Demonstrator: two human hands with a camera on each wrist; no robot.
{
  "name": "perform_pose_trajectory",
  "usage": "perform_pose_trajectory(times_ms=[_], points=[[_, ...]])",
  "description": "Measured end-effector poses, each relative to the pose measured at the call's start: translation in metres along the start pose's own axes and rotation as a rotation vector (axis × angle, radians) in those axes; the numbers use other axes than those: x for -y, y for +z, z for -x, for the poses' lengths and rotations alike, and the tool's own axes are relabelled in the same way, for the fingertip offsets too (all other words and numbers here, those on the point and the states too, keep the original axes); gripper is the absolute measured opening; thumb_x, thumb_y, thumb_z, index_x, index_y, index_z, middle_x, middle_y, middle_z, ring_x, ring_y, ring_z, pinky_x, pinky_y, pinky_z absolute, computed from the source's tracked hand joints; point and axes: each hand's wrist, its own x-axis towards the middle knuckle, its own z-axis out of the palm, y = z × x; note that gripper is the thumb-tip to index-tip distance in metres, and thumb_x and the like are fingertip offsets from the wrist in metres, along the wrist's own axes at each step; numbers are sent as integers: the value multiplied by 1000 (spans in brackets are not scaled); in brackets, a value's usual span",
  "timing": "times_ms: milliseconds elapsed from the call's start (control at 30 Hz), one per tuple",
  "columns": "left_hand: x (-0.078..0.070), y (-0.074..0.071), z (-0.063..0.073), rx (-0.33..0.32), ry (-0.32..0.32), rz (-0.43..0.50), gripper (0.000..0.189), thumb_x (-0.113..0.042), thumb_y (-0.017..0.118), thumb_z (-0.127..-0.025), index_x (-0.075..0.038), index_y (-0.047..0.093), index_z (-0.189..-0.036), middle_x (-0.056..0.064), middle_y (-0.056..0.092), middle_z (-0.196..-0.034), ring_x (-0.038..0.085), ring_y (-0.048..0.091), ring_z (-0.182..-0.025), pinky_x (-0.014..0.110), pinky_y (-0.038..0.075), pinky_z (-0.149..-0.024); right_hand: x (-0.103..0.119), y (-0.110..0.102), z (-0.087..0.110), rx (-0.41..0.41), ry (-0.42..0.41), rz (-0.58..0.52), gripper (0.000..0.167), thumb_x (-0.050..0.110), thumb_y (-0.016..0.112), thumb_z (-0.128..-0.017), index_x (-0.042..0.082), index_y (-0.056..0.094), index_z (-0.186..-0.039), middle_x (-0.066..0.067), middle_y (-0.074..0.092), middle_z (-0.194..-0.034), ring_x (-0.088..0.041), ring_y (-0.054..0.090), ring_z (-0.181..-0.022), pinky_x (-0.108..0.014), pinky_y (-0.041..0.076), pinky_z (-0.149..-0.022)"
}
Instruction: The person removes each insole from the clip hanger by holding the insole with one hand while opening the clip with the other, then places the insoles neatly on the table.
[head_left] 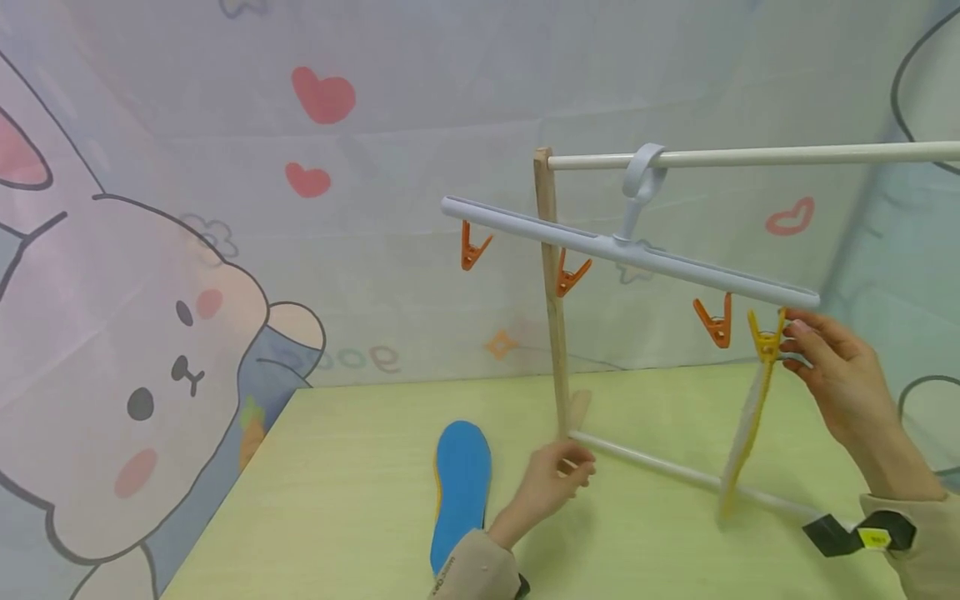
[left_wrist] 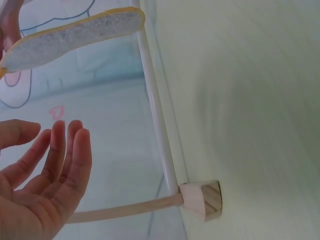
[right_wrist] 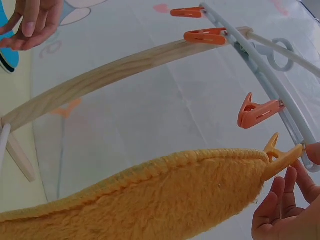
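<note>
A white hanger (head_left: 525, 227) tilts down to the right, with orange clips (head_left: 720, 323) and a yellow clip (head_left: 767, 343) under it. From the yellow clip hangs an insole (head_left: 742, 442), edge-on in the head view. Its fuzzy yellow face (right_wrist: 200, 195) shows in the right wrist view, its greyish face (left_wrist: 75, 42) in the left. My right hand (head_left: 847, 375) pinches one arm of the yellow clip between thumb and fingers. Above the table, my left hand (head_left: 551, 479) holds nothing, fingers loosely bent. Near it lies a blue insole (head_left: 462, 475), partly hidden by my left sleeve.
The hanger hooks over a white rod (head_left: 787, 155) of a rack with a wooden post (head_left: 553, 333). A lower white bar (head_left: 652, 462) runs close to the pale green tabletop (head_left: 337, 500). Behind hangs a printed cloth (head_left: 420, 100) with a cartoon rabbit.
</note>
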Motion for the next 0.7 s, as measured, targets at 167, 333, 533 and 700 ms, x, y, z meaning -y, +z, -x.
perform_pose_trajectory(times_ms=[167, 333, 533, 700], points=[[19, 14, -10, 5, 40, -34, 12, -2, 58, -83, 5, 60, -93, 18, 64, -89, 24, 62, -70, 10, 45, -52, -2, 3, 0, 8, -3, 30, 26, -2, 39, -92, 3, 60, -105, -1, 64, -93, -10, 59, -80, -19, 48, -66], [23, 23, -15, 20, 144, -86, 11, -4, 59, -82, 2, 60, -92, 14, 65, -89, 19, 63, -75, 14, 48, -65, -5, 5, 2, 34, -13, 60, 26, -2, 38, -92, 3, 59, -107, 0, 64, -95, -10, 59, -82, -19, 47, -67], [20, 33, -16, 93, 104, -57, 16, -9, 59, -84, -1, 57, -97, 12, 64, -94, 9, 61, -78, 12, 47, -67, -10, 7, 6, 56, -10, 131, 26, 0, 37, -93, 4, 58, -107, 1, 63, -95, -9, 58, -84, -19, 46, -68], [19, 39, -13, 122, 82, -52, 22, -9, 62, -82, 0, 55, -101, 13, 63, -98, 9, 62, -79, 10, 47, -63, -13, 7, 9, 114, 10, 146, 28, -1, 34, -94, 5, 57, -108, 2, 62, -98, -7, 57, -87, -19, 45, -69]])
